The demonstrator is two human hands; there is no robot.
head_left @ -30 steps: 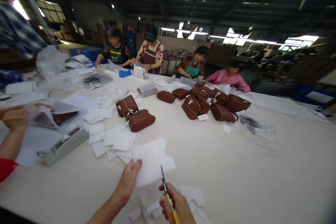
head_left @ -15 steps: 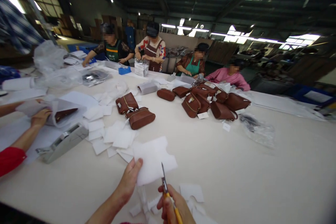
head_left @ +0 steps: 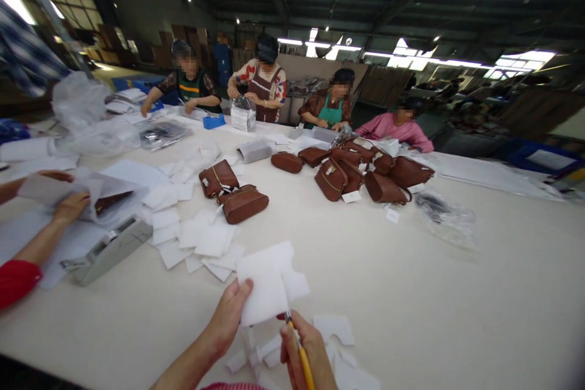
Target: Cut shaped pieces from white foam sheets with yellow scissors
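White foam sheet meets my scissors.
My left hand pinches the sheet taut above the surface; my right hand, beside the sheet, grips the scissors for trimming.

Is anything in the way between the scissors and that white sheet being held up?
Nothing visible. The left hand holds the white sheet up, and the scissors in the right hand already meet its lower edge.

Foam sheet on table, handbags behind it.
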